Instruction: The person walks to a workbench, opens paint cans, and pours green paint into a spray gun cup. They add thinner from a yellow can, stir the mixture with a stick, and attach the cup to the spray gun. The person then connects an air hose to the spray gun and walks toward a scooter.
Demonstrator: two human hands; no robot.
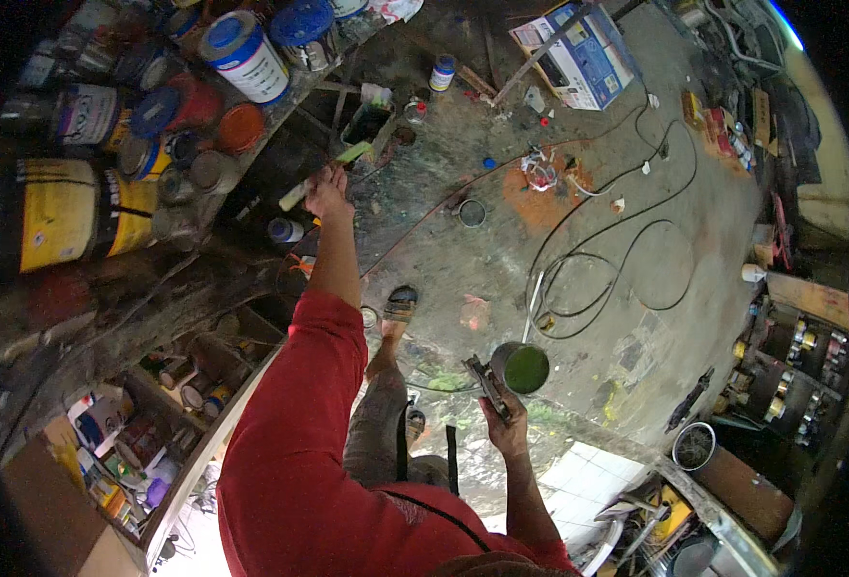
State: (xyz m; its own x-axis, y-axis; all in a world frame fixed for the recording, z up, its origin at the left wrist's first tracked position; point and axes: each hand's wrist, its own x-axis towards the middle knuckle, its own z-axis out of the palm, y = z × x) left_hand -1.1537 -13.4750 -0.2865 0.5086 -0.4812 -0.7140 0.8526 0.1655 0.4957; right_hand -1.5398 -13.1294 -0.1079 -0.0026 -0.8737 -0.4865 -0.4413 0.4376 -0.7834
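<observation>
My left hand (328, 195) reaches forward beside the shelf, its fingers closed round a pale greenish flat stick (352, 152) that shows on both sides of them. Close by on the floor are a small open container (372, 117) and a white-and-blue can (284, 230). Nearer my body, my right hand (507, 429) is closed at an open can of green paint (525, 369). A narrow dark metal piece (487, 385) lies along its fingers; what it is I cannot make out. Past the can's rim sticks a thin white rod (536, 303).
Paint cans (247, 62) crowd the shelf at the left. A black hose (578, 255) loops over the stained floor, near an empty-looking tin (471, 213) and crumpled litter (540, 171). A blue-and-white box (588, 62) stands at the far side. Shelving with parts (799, 370) is at the right.
</observation>
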